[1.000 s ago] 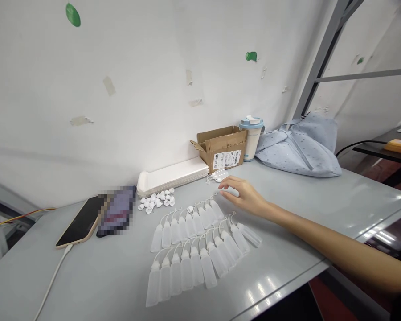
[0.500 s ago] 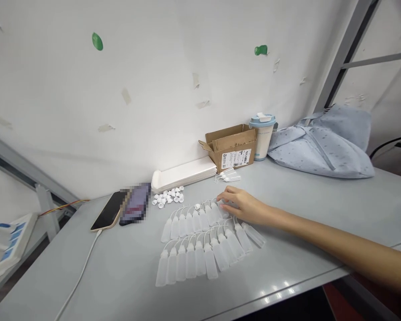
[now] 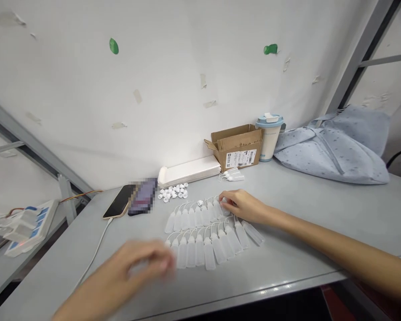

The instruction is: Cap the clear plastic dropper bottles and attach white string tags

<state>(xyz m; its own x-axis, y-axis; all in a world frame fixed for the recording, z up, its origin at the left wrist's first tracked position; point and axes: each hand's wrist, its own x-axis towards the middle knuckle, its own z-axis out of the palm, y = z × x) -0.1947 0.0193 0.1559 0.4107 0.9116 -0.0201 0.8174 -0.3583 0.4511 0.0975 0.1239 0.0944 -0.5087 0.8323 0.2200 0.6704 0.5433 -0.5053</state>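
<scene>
The right hand [image 3: 243,206] is reaching in from the right edge of the frame, its curled fingertips [image 3: 224,204] resting on the last small bottle at the right end of the back row of bottles [image 3: 194,216], just right of centre. Whether they are pinching that bottle or only touching it, I cannot tell. The left hand [image 3: 137,263] is hovering low at lower centre-left, blurred, fingers loosely bent at the left end of the front row of bottles [image 3: 210,246]; its grip cannot be made out either.

The bottles are lying packed side by side, each with a thin tether looping to its cap. A pull on one is likely to be dragging its neighbours askew through tangled tethers. The blurred hand, working close over the front row, risks sweeping light bottles toward the table [image 3: 304,232] edge at the bottom. The loose caps [image 3: 173,192] above the rows could scatter if bumped.
</scene>
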